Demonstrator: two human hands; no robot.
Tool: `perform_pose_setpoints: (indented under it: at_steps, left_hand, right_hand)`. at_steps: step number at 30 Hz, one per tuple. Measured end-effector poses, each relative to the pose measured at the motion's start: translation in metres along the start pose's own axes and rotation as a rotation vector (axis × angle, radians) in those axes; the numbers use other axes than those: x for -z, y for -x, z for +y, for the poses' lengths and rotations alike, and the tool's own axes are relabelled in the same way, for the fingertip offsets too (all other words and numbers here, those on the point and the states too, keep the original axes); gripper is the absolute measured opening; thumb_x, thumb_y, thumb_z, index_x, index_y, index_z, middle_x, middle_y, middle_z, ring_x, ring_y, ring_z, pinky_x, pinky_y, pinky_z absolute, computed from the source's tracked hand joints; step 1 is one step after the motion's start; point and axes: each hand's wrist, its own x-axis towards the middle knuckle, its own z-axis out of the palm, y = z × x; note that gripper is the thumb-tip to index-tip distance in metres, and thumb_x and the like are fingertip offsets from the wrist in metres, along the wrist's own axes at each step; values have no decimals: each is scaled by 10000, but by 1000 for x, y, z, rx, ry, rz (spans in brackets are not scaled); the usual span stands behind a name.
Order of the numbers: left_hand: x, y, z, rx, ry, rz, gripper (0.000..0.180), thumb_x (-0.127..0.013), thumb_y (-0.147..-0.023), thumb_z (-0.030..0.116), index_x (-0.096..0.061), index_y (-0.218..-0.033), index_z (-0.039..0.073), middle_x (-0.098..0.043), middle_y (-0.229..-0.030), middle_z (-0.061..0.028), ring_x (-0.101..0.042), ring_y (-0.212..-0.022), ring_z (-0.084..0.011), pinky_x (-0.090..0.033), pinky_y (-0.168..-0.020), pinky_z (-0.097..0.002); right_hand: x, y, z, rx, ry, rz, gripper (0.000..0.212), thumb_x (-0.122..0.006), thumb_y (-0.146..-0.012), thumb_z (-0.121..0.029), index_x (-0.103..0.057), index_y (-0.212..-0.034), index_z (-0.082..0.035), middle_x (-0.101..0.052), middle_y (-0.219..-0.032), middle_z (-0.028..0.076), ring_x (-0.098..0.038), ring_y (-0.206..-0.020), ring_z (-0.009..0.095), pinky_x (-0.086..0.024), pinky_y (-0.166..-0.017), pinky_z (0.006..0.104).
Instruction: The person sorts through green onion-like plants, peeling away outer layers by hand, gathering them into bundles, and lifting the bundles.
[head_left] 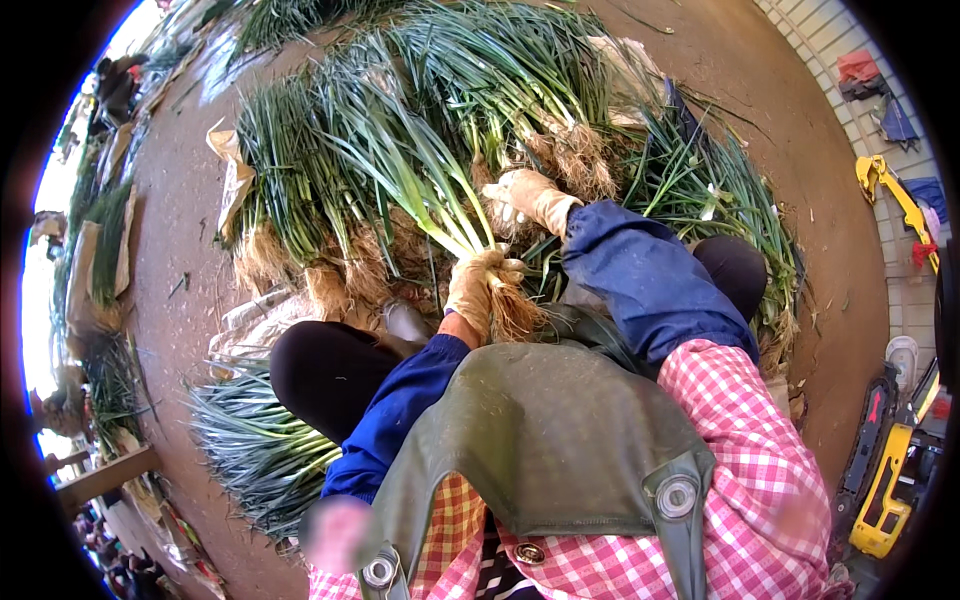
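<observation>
My left hand (pixel 478 290), in a tan work glove, is closed round a bunch of green onions (pixel 440 215) just above their roots. The long leaves point up and away to the left, and the pale, stringy roots (pixel 514 310) hang out on the right of the fist. My right hand (pixel 532 200), gloved alike, is up and to the right of it. Its fingers are curled in beside the outermost stalk of the bunch; what they hold, if anything, is hidden. Right behind it lies a heap of green onions (pixel 575 150) with roots toward me.
More onion bundles (pixel 300 190) lie across the brown floor (pixel 190 280) ahead, with another pile (pixel 260 440) by my left knee. Loose leaves (pixel 720 190) are heaped on the right. A dark green apron (pixel 570 430) covers my lap. Yellow toy excavators (pixel 885 490) stand far right.
</observation>
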Motion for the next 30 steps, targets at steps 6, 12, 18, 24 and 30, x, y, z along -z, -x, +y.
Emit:
perform_pose_setpoints:
  at_steps: [6, 12, 18, 24, 30]
  left_hand:
    - [20, -1, -3, -36, -30, 63, 179, -572, -808, -15, -566, -985, -38, -616, -709, -171, -593, -519, -252, -518, -461, -305]
    - [13, 1, 5, 29, 216, -189, 277, -549, -835, 11, -541, -1109, -25, -629, -822, -169, -651, -701, -300, -570, -649, -369]
    - [8, -7, 2, 1, 41, -4, 222, -530, -840, -7, -553, -1060, -27, -611, -712, -159, -614, -549, -250, -543, -496, -319]
    - [-12, -19, -2, -97, 3, 24, 189, -541, -810, -15, -577, -994, -38, -610, -645, -162, -580, -464, -231, -499, -431, -304]
    - [18, -15, 12, -186, -72, 113, 179, -615, -864, 123, -589, -966, -22, -623, -623, -127, -607, -472, -206, -502, -411, -277]
  right_hand:
    - [-44, -20, -46, -6, 440, -52, 548, -584, -874, -532, -682, -908, 6, -674, -738, 101, -628, -630, 240, -492, -606, 354]
    - [-31, -30, -10, 163, -474, -211, 342, -544, -958, -352, -670, -884, -43, -594, -653, -8, -453, -507, 82, -387, -485, 223]
    - [-33, -47, -11, -168, 97, -119, 320, -570, -927, -344, -704, -897, -56, -706, -809, 99, -645, -598, 204, -501, -516, 336]
    - [-41, -83, 6, 182, 1062, 229, 218, -587, -860, -225, -738, -887, -69, -705, -834, 143, -691, -775, 319, -526, -636, 452]
    - [-55, -53, -38, 363, 1220, 135, 147, -592, -810, -110, -733, -839, -81, -694, -734, 111, -693, -699, 270, -523, -540, 421]
